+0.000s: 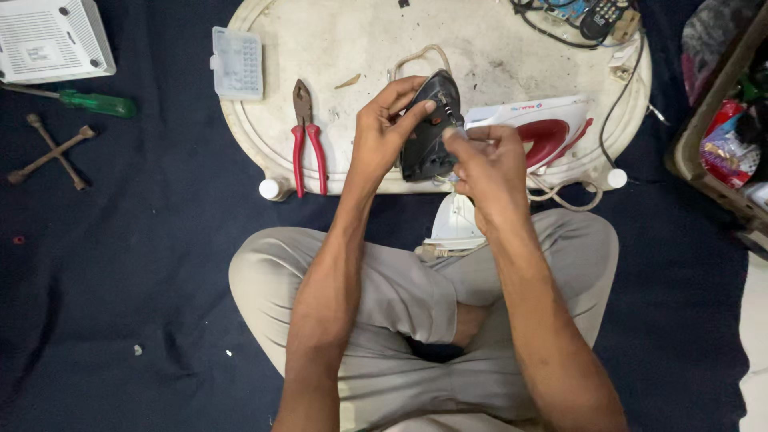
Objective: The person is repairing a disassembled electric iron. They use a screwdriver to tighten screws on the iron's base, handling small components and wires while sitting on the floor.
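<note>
My left hand [390, 128] grips a dark, pointed iron soleplate [428, 140], holding it upright above the edge of a low white oval table [352, 48]. My right hand [488, 164] is pinched at the soleplate's right side, on small wiring or a small tool there; what the fingers hold is too blurred to tell. Behind my right hand lies a white and red iron housing [548, 124]. A white plastic iron part [454, 224] rests on my lap below the hands. A pale cord [420, 56] loops behind the soleplate.
Red-handled pliers [306, 144] lie on the table's left part, beside a clear small-parts box [238, 62]. On the dark cloth at left lie a green screwdriver [92, 102], a rusty cross wrench [50, 152] and a white box [50, 36]. Black cables [620, 96] and a crate [720, 136] are at right.
</note>
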